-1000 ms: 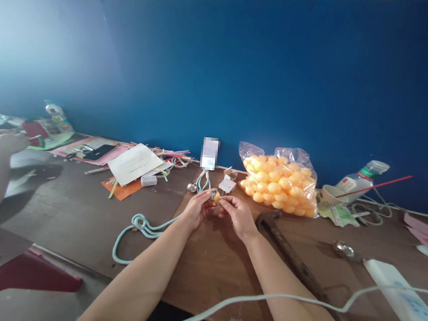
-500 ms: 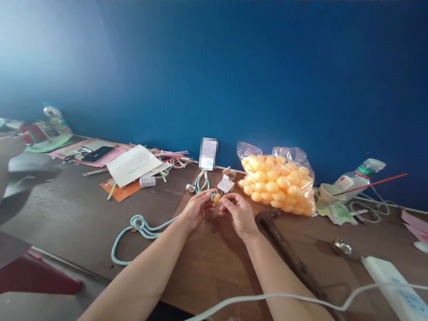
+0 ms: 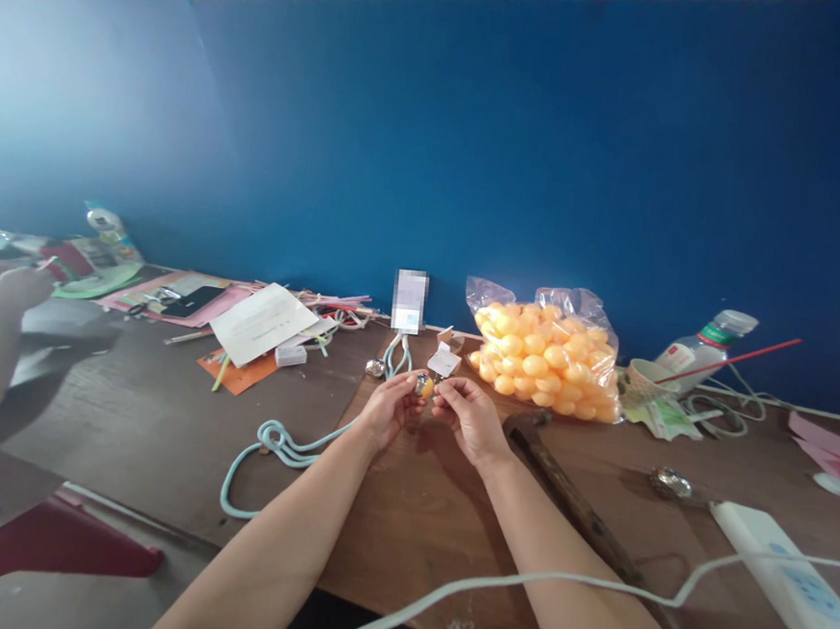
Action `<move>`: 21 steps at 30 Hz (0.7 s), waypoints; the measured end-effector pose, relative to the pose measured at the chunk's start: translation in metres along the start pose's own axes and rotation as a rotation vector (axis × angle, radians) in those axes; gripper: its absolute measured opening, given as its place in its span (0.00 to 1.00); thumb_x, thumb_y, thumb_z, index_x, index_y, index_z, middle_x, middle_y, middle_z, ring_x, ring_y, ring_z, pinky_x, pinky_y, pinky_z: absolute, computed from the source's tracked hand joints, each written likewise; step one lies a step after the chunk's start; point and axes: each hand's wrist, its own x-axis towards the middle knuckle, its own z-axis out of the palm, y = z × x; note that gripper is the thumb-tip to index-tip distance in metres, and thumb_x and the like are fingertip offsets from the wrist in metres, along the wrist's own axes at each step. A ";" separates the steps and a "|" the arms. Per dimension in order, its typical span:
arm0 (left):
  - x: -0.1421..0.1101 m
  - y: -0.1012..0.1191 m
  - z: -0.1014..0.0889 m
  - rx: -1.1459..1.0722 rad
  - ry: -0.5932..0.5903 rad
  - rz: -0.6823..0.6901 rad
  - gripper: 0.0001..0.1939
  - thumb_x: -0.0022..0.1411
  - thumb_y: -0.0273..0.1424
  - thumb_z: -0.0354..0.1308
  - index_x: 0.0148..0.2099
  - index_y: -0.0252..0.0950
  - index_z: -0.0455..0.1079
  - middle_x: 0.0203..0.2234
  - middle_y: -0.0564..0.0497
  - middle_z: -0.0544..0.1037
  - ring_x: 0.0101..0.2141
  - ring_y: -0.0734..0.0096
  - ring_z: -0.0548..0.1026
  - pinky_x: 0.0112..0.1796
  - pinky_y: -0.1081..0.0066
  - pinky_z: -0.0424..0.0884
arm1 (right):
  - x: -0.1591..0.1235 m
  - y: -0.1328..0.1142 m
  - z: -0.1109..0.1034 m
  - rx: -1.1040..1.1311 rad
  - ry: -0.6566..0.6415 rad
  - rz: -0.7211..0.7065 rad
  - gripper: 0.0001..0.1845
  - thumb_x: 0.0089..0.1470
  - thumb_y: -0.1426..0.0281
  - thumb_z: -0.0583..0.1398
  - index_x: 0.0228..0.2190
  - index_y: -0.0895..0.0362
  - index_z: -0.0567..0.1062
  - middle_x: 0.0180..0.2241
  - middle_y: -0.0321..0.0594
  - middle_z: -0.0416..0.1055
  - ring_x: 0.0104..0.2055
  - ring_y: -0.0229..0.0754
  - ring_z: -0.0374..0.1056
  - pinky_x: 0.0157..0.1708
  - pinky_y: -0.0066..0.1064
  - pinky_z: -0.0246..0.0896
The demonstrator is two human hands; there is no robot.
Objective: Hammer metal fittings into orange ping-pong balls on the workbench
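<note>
Between thumb and fingers, my left hand [image 3: 385, 414] holds a small rounded piece [image 3: 424, 387], part yellow and part shiny silver. My right hand [image 3: 471, 423] is pinched closed at the right side of this piece. What its fingertips grip, if anything, is too small to make out. Just beyond the hands are an open little white box [image 3: 445, 359] and a shiny silver ball [image 3: 375, 368]. A light blue cord [image 3: 280, 442] lies looped by my left forearm. A clear bag of yellow-orange egg-shaped pieces [image 3: 547, 359] sits behind my right hand.
A hammer [image 3: 572, 496] lies along my right forearm. Farther right are another silver ball [image 3: 670, 483], a power strip [image 3: 781, 576], a paper cup [image 3: 647, 383] and a bottle [image 3: 712, 349]. A white cable [image 3: 478, 585] crosses my forearms. Another person's hand [image 3: 10, 297] shows at far left.
My fingers shift slightly around the small yellow and silver piece, which turns a little and stays in my left hand. The other person's hand at far left moves.
</note>
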 end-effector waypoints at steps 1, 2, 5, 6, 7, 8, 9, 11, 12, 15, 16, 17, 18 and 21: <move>0.000 0.000 0.000 -0.002 0.002 0.002 0.15 0.58 0.30 0.61 0.47 0.30 0.72 0.30 0.46 0.77 0.24 0.76 0.74 0.27 0.76 0.70 | 0.001 0.000 -0.001 0.016 -0.008 0.006 0.17 0.38 0.63 0.72 0.28 0.57 0.73 0.24 0.32 0.71 0.25 0.31 0.66 0.26 0.22 0.68; 0.000 0.000 0.000 -0.003 0.004 0.002 0.15 0.58 0.30 0.61 0.47 0.30 0.72 0.30 0.46 0.77 0.24 0.76 0.74 0.27 0.77 0.70 | 0.001 0.000 -0.001 0.035 -0.015 0.014 0.17 0.39 0.63 0.71 0.28 0.57 0.73 0.24 0.32 0.71 0.25 0.31 0.66 0.27 0.22 0.68; 0.001 -0.001 -0.001 0.001 0.007 -0.001 0.14 0.58 0.30 0.61 0.47 0.31 0.72 0.30 0.46 0.77 0.24 0.76 0.73 0.25 0.78 0.69 | 0.003 0.000 -0.003 0.084 -0.027 0.049 0.16 0.41 0.62 0.71 0.28 0.56 0.73 0.25 0.32 0.70 0.26 0.30 0.66 0.26 0.20 0.68; 0.001 -0.002 -0.001 0.004 0.006 -0.002 0.15 0.58 0.31 0.61 0.47 0.31 0.72 0.30 0.46 0.77 0.24 0.77 0.73 0.24 0.78 0.69 | 0.004 -0.001 -0.003 0.097 -0.026 0.061 0.16 0.41 0.62 0.70 0.28 0.56 0.73 0.25 0.32 0.69 0.25 0.30 0.66 0.26 0.20 0.68; 0.001 -0.002 -0.002 0.006 0.004 -0.004 0.15 0.58 0.31 0.61 0.47 0.31 0.72 0.30 0.47 0.77 0.24 0.77 0.73 0.24 0.78 0.69 | 0.004 -0.001 -0.004 0.108 -0.021 0.069 0.16 0.42 0.62 0.70 0.28 0.56 0.73 0.25 0.32 0.69 0.25 0.30 0.66 0.25 0.19 0.68; 0.002 -0.003 -0.003 0.005 0.001 -0.006 0.16 0.58 0.31 0.61 0.48 0.31 0.72 0.30 0.47 0.76 0.24 0.77 0.73 0.24 0.78 0.69 | 0.005 -0.001 -0.004 0.117 -0.014 0.072 0.16 0.42 0.62 0.70 0.29 0.56 0.73 0.25 0.31 0.69 0.24 0.29 0.65 0.24 0.19 0.67; 0.002 -0.003 -0.003 0.003 -0.002 -0.009 0.16 0.58 0.31 0.61 0.48 0.31 0.72 0.30 0.47 0.76 0.24 0.77 0.73 0.24 0.78 0.69 | 0.005 -0.001 -0.005 0.121 -0.007 0.071 0.16 0.42 0.62 0.71 0.29 0.55 0.73 0.25 0.31 0.68 0.24 0.29 0.65 0.23 0.18 0.67; 0.002 -0.003 -0.003 -0.001 -0.005 -0.010 0.16 0.58 0.31 0.61 0.48 0.31 0.72 0.30 0.47 0.76 0.24 0.77 0.73 0.23 0.78 0.69 | 0.006 -0.001 -0.006 0.112 -0.004 0.058 0.16 0.41 0.62 0.71 0.29 0.55 0.73 0.25 0.30 0.68 0.23 0.28 0.64 0.23 0.18 0.67; 0.002 -0.003 -0.003 0.000 -0.004 -0.010 0.16 0.58 0.31 0.61 0.48 0.31 0.72 0.30 0.47 0.76 0.24 0.77 0.73 0.23 0.78 0.69 | 0.006 0.000 -0.007 0.103 -0.008 0.049 0.16 0.41 0.62 0.71 0.29 0.55 0.73 0.25 0.30 0.68 0.24 0.28 0.64 0.23 0.18 0.67; 0.002 -0.002 -0.002 0.006 0.003 -0.012 0.15 0.58 0.31 0.61 0.48 0.31 0.72 0.30 0.46 0.76 0.24 0.77 0.73 0.23 0.79 0.69 | 0.006 0.001 -0.008 0.078 -0.022 0.039 0.15 0.41 0.62 0.71 0.28 0.55 0.74 0.25 0.31 0.69 0.25 0.29 0.65 0.24 0.19 0.68; 0.002 -0.002 -0.002 0.005 0.005 -0.015 0.15 0.58 0.31 0.61 0.48 0.31 0.72 0.30 0.46 0.77 0.24 0.77 0.73 0.23 0.79 0.69 | 0.005 0.002 -0.007 0.076 -0.024 0.042 0.14 0.40 0.63 0.71 0.28 0.55 0.74 0.25 0.31 0.69 0.25 0.30 0.66 0.25 0.19 0.68; 0.002 -0.001 -0.001 0.001 0.003 -0.019 0.15 0.58 0.31 0.61 0.48 0.31 0.72 0.30 0.46 0.77 0.24 0.77 0.73 0.24 0.79 0.69 | 0.005 0.001 -0.007 0.077 -0.026 0.047 0.14 0.40 0.64 0.71 0.28 0.55 0.75 0.25 0.32 0.69 0.26 0.30 0.66 0.25 0.20 0.68; 0.002 -0.001 -0.001 -0.003 0.001 -0.023 0.15 0.58 0.31 0.61 0.48 0.31 0.72 0.30 0.46 0.77 0.24 0.77 0.73 0.24 0.78 0.69 | 0.004 0.001 -0.006 0.079 -0.027 0.053 0.14 0.40 0.65 0.71 0.29 0.55 0.75 0.25 0.32 0.70 0.26 0.31 0.67 0.25 0.20 0.68; 0.000 0.000 0.001 -0.013 0.002 -0.024 0.14 0.58 0.30 0.61 0.47 0.31 0.73 0.30 0.45 0.77 0.24 0.76 0.74 0.25 0.78 0.70 | 0.001 0.000 -0.004 0.082 -0.033 0.070 0.15 0.39 0.66 0.71 0.30 0.55 0.75 0.26 0.32 0.71 0.26 0.31 0.67 0.25 0.21 0.68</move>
